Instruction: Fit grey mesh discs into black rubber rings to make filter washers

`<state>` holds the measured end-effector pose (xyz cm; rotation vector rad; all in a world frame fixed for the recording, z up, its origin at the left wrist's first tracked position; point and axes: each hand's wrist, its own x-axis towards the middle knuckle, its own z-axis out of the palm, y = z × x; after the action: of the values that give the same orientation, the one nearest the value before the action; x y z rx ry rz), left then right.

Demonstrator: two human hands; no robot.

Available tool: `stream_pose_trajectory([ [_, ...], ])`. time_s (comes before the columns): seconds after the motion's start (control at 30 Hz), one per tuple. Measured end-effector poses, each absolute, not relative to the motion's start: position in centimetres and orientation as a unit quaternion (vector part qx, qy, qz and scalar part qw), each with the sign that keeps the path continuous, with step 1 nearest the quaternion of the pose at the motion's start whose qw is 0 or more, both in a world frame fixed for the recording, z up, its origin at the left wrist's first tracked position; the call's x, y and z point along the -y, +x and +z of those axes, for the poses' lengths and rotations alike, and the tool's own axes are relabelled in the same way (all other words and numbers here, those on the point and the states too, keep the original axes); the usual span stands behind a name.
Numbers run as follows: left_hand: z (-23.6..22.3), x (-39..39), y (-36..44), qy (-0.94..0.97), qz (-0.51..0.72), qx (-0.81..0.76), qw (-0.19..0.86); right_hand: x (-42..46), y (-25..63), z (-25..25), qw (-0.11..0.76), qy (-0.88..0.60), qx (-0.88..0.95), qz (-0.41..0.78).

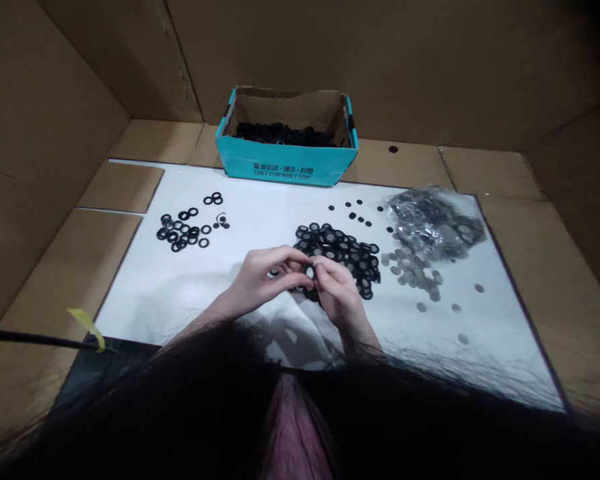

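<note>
Between my two hands a black ring with a pale centre is held up, seen at a slant. The fingertips and thumb of my left hand pinch its left side. My right hand grips the right edge, its fingers curled. Just behind them lies a heap of black rings with grey centres, partly hidden by the hands. To the right are loose grey discs, spread on the white board. Whether the centre of the held ring is a disc or an opening, I cannot tell.
A blue cardboard box with many black pieces inside stands at the back. Open black rings lie scattered on the left. At the right rests a clear plastic bag of discs, with small black discs nearby. Cardboard walls surround the board.
</note>
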<state>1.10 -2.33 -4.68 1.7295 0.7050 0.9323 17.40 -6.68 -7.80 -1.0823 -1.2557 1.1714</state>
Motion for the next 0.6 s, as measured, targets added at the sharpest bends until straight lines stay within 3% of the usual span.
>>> stream_pose_trajectory([
  [0.6,-4.6,2.6,1.6,0.681,0.356,-0.363,0.527,7.1,17.3,-6.2,0.51,-0.515,0.641,0.252],
])
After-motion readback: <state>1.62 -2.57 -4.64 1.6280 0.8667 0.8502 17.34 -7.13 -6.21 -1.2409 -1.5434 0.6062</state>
